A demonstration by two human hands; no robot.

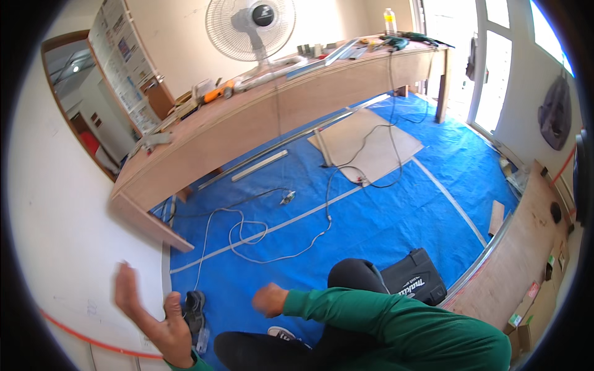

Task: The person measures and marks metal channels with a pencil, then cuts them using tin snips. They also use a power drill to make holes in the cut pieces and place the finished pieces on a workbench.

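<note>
One orange-red strip (93, 338) crosses the low part of the white wall (62, 185) at the far left. Just right of it, the left hand (158, 324) is raised palm-up, fingers spread and thumb well apart, with nothing in its grasp. Beside that hand, a dark grey item (194, 306), too small to identify for certain, lies on the blue sheet (297, 232) covering the floor, a clear plastic piece (202, 340) next to it. A pale cord (266, 262) loops over the sheet farther on. Behind, a long wooden bench (278, 114) runs from left to right, carrying an orange tool (216, 93), a fan (263, 15) and a bottle (390, 21). Near the middle, the right hand (270, 300) is blurred; its fingers look loosely curled, but I cannot tell how far closed they are or whether they hold anything. Below it shows a dark sneaker (281, 333). Farther right, a flat tan board (371, 145) lies on the sheet, and a black case (417, 278) sits beside the person's bent knee (352, 275). At the far right are a long plywood panel (489, 281) and, hanging on the wall, a grey bag-like item (555, 114).
</note>
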